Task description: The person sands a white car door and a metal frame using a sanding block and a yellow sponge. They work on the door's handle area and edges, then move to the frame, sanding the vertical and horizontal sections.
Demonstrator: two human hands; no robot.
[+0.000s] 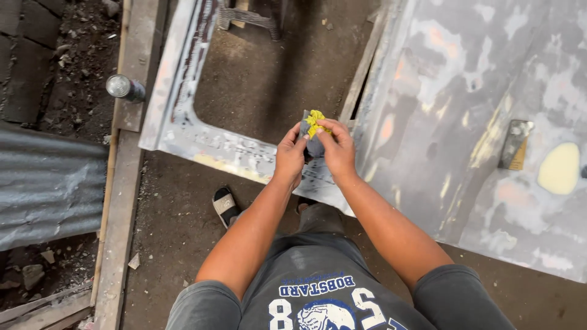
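I see both hands meet in front of the body, over the edge of the big metal panel [465,122]. The left hand [289,156] and the right hand [336,150] each have the grip closed on one small dark grey pad [313,146], with a lump of yellow putty [315,120] on its top. I judge the pad is light and a little flexible, so it is best pinched at the two sides, away from the yellow part (that looks soft and sticky). The panel is stiff and flat, with a patchy sanded grey coat and a smooth pale yellow spot [559,168]. A spray can [124,87] lies on a wooden beam [122,208].
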